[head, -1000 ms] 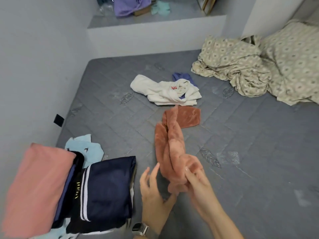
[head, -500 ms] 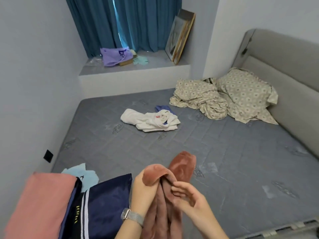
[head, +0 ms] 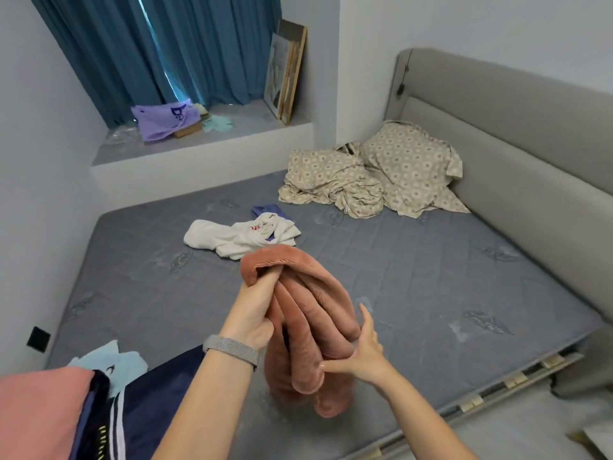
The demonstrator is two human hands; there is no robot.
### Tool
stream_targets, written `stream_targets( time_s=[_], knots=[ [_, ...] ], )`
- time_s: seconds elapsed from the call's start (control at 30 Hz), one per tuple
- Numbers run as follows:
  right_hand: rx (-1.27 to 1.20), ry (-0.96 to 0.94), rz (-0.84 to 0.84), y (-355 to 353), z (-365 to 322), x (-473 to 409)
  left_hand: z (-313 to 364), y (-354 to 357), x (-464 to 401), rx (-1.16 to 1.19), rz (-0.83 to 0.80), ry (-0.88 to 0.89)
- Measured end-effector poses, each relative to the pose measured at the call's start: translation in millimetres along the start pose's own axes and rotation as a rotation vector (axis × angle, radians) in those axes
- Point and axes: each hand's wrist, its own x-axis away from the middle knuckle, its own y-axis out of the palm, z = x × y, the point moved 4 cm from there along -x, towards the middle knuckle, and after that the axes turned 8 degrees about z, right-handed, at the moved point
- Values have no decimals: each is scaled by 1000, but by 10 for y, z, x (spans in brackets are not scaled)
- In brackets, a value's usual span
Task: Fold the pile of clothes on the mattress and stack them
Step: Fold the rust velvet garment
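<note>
In the lower middle of the frame the rust-coloured towel (head: 308, 313) hangs bunched, long axis vertical, above the mattress (head: 414, 277). The left hand (head: 255, 313) grips its top end; the right hand (head: 361, 353), lower, pinches a hanging fold.

I have one view only, from the head camera, so nothing is shared with a second view. It sits high over the near edge of the mattress (head: 414, 293) and looks forward and down across it, toward the curtain (head: 159, 48) at the far left corner and the headboard (head: 517, 127) along the right edge. Its wide lens bends the walls. The forearms rise close below it.
</note>
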Motion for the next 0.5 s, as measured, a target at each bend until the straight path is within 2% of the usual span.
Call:
stream_targets(
  time_s=[0.1,0.17,0.27,0.37,0.5],
  knots=[
    [-51,24,-85,-468,218,-287,-17,410,-46,61,-81,10],
    [-61,-51,-128,-863,291,-465,-44,754,-57,82,-124,0],
    [-24,-189,-247,-1457,215,-654,-77,1239,-52,55,-93,20],
    [-27,-165,-366,-1947,180,-827,-117,1598,-89,84,-39,64],
    [-111,-156,-393,-2366,182,-1005,-270,1795,-238,141,-65,43]
  ],
)
